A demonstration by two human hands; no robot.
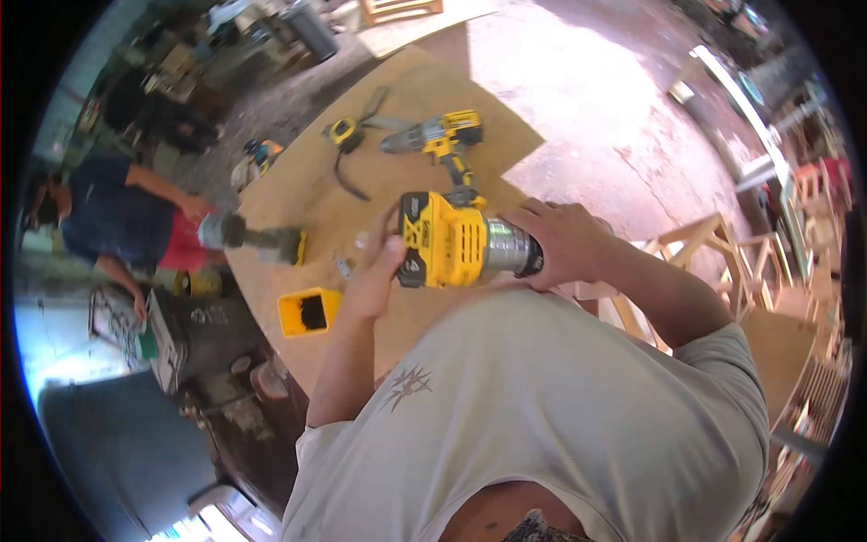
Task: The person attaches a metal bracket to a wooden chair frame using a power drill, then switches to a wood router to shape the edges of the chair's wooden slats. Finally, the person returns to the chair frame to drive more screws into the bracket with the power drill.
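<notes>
A yellow and black cordless router (pixel 458 242) lies sideways between my hands in front of my chest, above the board-topped table. My left hand (pixel 375 275) grips the battery end, its thumb along the black battery. My right hand (pixel 564 237) is wrapped round the black collar at the end of the silver motor cylinder. Just beyond the router, a yellow cordless drill (pixel 440 140) rests on the table. A yellow tape measure (pixel 344 133) and a dark curved strip (pixel 347 179) lie left of the drill. Close to my left forearm stands a yellow bin (pixel 285 316) with small dark pieces inside.
Blurred grey tool parts with a yellow edge (pixel 271 244) sit at the left side of the table (pixel 298 203). Another person (pixel 117 212) in a dark shirt stands beyond that side. Wooden frames (pixel 713 248) stand at the right, and a large dark bin (pixel 208 334) at the lower left.
</notes>
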